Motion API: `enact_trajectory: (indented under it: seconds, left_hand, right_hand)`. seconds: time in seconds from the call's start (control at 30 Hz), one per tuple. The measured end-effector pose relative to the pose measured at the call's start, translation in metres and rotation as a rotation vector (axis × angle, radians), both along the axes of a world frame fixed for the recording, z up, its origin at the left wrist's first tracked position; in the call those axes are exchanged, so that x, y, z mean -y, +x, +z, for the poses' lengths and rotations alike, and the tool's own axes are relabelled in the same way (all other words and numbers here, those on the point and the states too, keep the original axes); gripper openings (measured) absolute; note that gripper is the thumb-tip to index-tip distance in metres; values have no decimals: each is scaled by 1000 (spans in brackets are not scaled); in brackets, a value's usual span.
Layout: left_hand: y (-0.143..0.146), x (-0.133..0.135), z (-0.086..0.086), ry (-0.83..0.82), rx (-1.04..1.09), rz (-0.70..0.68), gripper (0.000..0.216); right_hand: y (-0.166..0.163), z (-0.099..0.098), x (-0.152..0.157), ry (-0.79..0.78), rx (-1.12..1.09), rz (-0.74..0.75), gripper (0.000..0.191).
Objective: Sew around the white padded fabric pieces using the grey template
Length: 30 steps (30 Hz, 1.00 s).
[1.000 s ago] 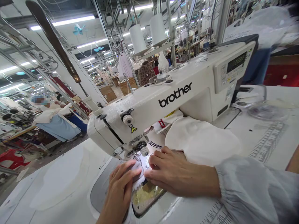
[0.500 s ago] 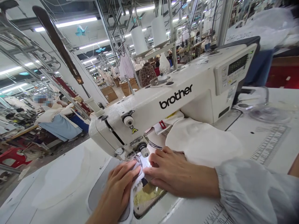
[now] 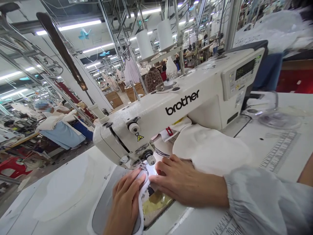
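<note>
A white Brother sewing machine (image 3: 181,101) stands across the table. Under its needle area lies a grey fabric piece with a white edge (image 3: 107,205). My left hand (image 3: 126,204) lies flat on this piece, fingers stretched toward the presser foot (image 3: 144,168). My right hand (image 3: 182,184) rests beside it on the right, fingers curled and pressed onto the fabric edge right by the needle. The fingertips of both hands almost touch. A white sleeve covers my right forearm.
A pile of white fabric (image 3: 210,147) lies behind my right hand under the machine arm. Two thread cones (image 3: 155,37) stand on a rack behind. A clear plastic container (image 3: 274,112) sits at the right. Another person (image 3: 52,122) works at the far left.
The grey piece has turned and slid toward me under the needle. My left hand moved with it. My right hand stayed nearly still.
</note>
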<state>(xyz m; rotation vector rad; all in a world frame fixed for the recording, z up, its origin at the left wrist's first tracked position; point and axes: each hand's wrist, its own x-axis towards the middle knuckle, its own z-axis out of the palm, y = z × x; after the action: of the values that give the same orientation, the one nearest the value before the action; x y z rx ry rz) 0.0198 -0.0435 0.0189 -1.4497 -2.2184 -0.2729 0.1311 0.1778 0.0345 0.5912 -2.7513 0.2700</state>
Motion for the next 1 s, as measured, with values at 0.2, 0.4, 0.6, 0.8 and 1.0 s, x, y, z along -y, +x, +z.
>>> enact_trajectory:
  seconds: [0.2, 0.4, 0.6, 0.8, 1.0]
  left_hand:
    - [1, 0, -1, -28, -48, 18, 34]
    - [9, -3, -9, 34, -9, 134, 37]
    - [13, -4, -18, -2, 26, 191, 39]
    - [9, 3, -18, -95, 43, 224, 40]
    - [-8, 13, 2, -197, 16, 29, 41]
  right_hand:
    - [0, 1, 1, -7, 24, -19, 20]
    - [1, 1, 1, -15, 34, -8, 17]
    - [-2, -1, 0, -22, 32, -9, 18]
    - [-1, 4, 0, -40, 48, -4, 20]
    - [-1, 2, 1, -43, 37, -13, 23]
